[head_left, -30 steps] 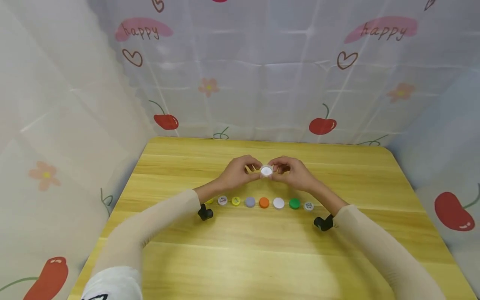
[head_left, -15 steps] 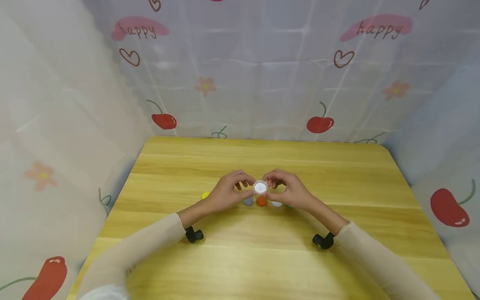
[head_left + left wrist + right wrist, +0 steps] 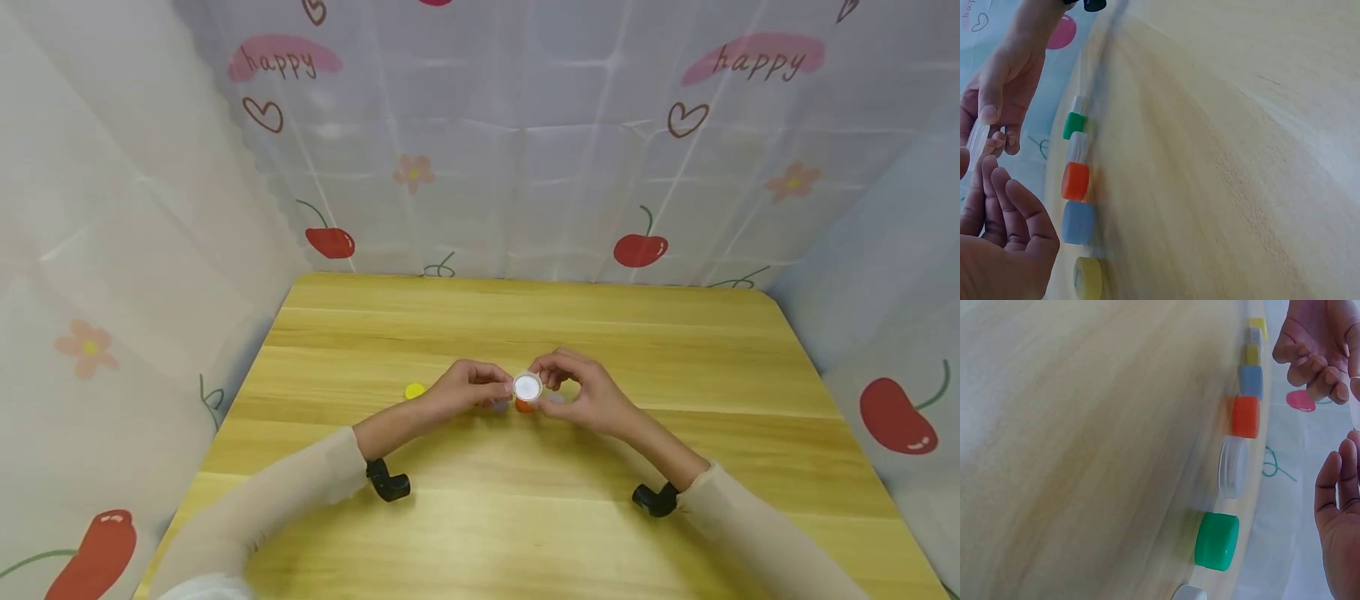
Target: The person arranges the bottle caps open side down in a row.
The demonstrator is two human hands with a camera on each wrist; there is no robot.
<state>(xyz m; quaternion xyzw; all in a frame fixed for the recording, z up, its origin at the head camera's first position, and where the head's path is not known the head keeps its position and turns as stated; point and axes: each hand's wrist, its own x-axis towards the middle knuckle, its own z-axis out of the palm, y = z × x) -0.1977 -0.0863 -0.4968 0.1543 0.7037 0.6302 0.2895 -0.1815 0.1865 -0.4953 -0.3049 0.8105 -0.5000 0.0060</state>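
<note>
A round white cap with a translucent rim (image 3: pixel 527 387) is held above the table between two hands. My left hand (image 3: pixel 459 391) pinches its left edge with thumb and fingers. On the other side my right hand (image 3: pixel 590 392) grips the right edge. In the left wrist view the cap (image 3: pixel 977 140) shows edge-on and partly cut off. Below the hands stands a row of bottle caps, among them an orange one (image 3: pixel 1245 417), a blue-lavender one (image 3: pixel 1251 382), a clear white one (image 3: pixel 1233 467) and a green one (image 3: pixel 1217 541). From the head, my hands hide part of this row.
A yellow cap (image 3: pixel 414 391) lies at the row's left end. The caps stand on a wood-grain table (image 3: pixel 480 517). A patterned curtain (image 3: pixel 487 150) hangs behind the table and along both sides. Black wrist-camera mounts (image 3: pixel 388 482) stick out below the wrists.
Both hands have come nearer to me with the white cap, from behind the row to over it. They now cover several of the caps in the head view.
</note>
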